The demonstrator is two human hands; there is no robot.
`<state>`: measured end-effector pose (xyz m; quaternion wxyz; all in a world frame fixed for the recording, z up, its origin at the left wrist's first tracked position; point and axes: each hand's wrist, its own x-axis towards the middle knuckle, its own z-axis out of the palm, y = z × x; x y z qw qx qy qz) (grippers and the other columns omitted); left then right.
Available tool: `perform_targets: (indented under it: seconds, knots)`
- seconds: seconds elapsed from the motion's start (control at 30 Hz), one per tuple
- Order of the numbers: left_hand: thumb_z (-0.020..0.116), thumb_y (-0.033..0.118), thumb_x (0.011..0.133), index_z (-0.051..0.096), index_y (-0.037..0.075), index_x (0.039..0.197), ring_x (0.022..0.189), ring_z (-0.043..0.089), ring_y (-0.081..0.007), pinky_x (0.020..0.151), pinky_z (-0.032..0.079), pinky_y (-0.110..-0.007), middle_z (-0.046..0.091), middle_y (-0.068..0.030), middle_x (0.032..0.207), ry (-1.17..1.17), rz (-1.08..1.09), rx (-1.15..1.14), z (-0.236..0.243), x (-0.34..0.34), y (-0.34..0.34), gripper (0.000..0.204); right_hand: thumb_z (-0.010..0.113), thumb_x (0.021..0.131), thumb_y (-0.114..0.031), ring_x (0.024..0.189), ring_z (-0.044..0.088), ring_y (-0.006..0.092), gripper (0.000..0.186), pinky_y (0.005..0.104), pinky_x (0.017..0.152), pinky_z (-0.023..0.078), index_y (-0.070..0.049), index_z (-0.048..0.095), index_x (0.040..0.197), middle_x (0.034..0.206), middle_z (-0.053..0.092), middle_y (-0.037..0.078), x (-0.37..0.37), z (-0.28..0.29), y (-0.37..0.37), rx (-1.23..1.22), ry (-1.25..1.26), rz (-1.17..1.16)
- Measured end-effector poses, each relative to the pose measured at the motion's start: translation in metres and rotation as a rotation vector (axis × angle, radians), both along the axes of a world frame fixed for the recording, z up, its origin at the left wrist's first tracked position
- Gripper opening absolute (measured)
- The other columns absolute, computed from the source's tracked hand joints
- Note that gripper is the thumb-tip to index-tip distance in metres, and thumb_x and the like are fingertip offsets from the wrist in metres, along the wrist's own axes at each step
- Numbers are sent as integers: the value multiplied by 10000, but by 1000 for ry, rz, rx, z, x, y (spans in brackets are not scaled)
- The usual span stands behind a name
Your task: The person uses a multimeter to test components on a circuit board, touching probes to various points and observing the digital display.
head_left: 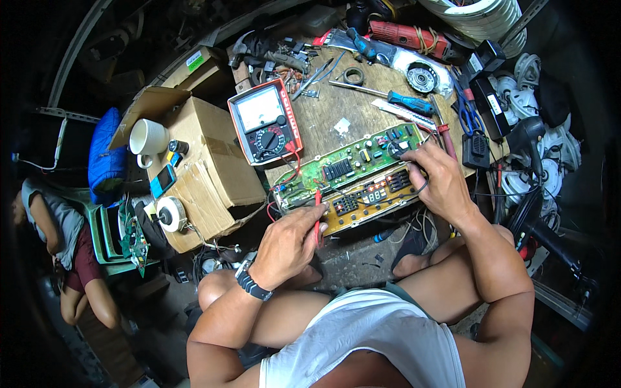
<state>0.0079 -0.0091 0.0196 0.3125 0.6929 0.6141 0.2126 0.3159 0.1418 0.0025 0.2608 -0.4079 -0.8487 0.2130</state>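
A green circuit board point(317, 173) and a narrower brown board point(343, 223) with display digits and buttons lie side by side along the table's near edge. My left hand point(291, 242) is closed on a red test probe point(318, 234), its tip pointing up at the boards. My right hand point(443, 181) is closed at the green board's right end, fingertips beside a round black part point(396, 150). A black lead runs from under that hand across the brown board; what its fingers grip is hidden. An analogue multimeter point(268, 139) with a red lead stands to the left.
On the wooden table point(323, 119) lie a blue-handled screwdriver point(411, 102), a black ring point(354, 76) and a red power tool point(407, 37). Left is a cardboard box point(223, 155) bearing a white mug point(149, 137) and a phone point(163, 181). Another person point(65, 239) sits far left.
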Motion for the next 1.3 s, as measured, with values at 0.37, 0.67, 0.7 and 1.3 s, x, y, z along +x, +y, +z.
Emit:
perform_targets:
  seconds: [0.37,0.67,0.7,1.3]
  knots:
    - [737,108,1024,712,38,1436,1117,763,-421,971,612,-453,775,-225,1243,10,-3,7,-3,-3,0,419,751,921,26,971,712,387,233,470,847,571,-23,751,1149,1014,685,153,-3,4,1,-6,-10,-4]
    - [731,116,1032,708,38,1439,1082,763,-424,947,614,-454,776,-224,1212,15,-5,-9,1,-2,2,415,750,919,29,968,709,389,241,475,846,568,-26,745,1153,1018,682,152,-2,3,2,2,-10,-2]
    - [730,119,1034,707,37,1439,1076,763,-424,942,615,-454,776,-224,1207,18,-3,-17,1,-2,2,414,749,919,30,968,709,390,241,475,847,568,-27,745,1153,1018,681,152,-1,3,2,3,-11,-1]
    - [743,4,976,725,43,1417,1064,771,-401,933,619,-444,779,-216,1202,-29,3,197,26,0,-7,443,755,911,33,945,712,379,263,466,825,571,-27,752,1167,1008,682,157,-7,19,-9,94,68,38]
